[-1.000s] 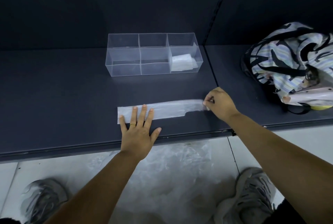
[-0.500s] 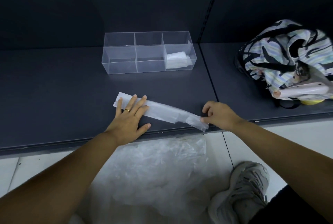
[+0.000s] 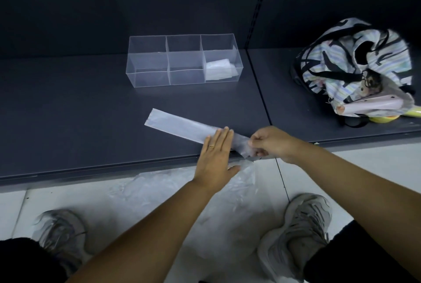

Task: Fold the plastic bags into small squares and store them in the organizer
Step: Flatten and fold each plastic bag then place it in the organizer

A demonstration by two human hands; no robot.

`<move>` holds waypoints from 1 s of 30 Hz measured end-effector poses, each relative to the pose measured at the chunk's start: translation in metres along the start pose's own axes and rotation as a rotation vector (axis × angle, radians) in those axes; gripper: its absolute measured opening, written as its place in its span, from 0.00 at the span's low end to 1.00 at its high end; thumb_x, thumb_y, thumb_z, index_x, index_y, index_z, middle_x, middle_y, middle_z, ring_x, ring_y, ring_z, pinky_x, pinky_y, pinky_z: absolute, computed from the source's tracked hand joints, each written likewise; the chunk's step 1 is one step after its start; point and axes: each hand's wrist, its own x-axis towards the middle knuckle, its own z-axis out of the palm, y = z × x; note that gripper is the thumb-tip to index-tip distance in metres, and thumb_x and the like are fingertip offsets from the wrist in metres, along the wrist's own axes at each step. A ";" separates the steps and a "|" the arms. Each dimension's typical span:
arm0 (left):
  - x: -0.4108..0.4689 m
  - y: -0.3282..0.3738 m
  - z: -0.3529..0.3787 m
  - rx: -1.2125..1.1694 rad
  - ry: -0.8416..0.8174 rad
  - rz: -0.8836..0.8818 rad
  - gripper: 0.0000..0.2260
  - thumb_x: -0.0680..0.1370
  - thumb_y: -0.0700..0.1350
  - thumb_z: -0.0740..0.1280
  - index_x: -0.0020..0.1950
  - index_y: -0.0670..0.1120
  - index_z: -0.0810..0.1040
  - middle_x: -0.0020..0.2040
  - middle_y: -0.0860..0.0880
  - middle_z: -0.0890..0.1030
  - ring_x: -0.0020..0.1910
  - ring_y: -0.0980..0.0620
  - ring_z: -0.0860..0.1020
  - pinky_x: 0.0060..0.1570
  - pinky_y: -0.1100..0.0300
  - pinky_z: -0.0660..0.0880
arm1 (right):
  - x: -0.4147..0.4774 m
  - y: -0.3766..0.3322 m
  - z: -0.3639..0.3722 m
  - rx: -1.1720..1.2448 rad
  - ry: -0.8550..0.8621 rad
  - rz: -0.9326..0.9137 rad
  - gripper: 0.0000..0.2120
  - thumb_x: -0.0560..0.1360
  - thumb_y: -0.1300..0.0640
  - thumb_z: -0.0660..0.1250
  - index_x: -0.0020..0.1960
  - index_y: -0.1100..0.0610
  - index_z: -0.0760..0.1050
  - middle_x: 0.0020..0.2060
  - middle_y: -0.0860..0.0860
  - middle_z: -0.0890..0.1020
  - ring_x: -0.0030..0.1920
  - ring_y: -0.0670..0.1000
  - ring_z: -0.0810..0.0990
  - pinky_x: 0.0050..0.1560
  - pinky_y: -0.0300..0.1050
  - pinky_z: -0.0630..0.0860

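On the dark shelf, near its front edge:
Plastic bag: folded into a long narrow strip, lying flat and slanted, far end toward the organizer, near end at the shelf lip.
Your left hand: flat, fingers extended, pressing the strip down close to its near end; a ring shows on one finger.
Your right hand: pinching the strip's near end, lifted slightly off the shelf.
Organizer: clear, three compartments, farther back; a folded bag sits in the right one.
Striped bag: well apart, right.
Floor: loose plastic between your shoes.
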 end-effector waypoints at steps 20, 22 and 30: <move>0.018 -0.040 -0.057 -1.600 0.197 -0.875 0.09 0.79 0.47 0.66 0.53 0.42 0.80 0.48 0.44 0.85 0.46 0.49 0.84 0.43 0.60 0.80 | 0.032 -0.031 0.049 0.168 -0.242 -0.189 0.14 0.73 0.61 0.72 0.58 0.54 0.76 0.43 0.49 0.84 0.36 0.44 0.77 0.37 0.36 0.74; 0.023 -0.051 -0.056 -1.596 0.270 -0.956 0.08 0.79 0.44 0.66 0.54 0.41 0.78 0.48 0.43 0.84 0.44 0.50 0.84 0.41 0.60 0.81 | 0.036 -0.028 0.053 0.098 -0.152 -0.166 0.10 0.73 0.61 0.71 0.54 0.54 0.78 0.43 0.52 0.84 0.33 0.45 0.76 0.35 0.37 0.74; 0.048 -0.088 -0.060 -1.241 0.453 -1.016 0.07 0.78 0.40 0.68 0.40 0.43 0.76 0.39 0.44 0.81 0.36 0.50 0.82 0.35 0.62 0.81 | 0.046 -0.029 0.062 0.124 0.015 -0.105 0.04 0.74 0.63 0.70 0.45 0.56 0.78 0.37 0.50 0.83 0.24 0.42 0.73 0.25 0.33 0.69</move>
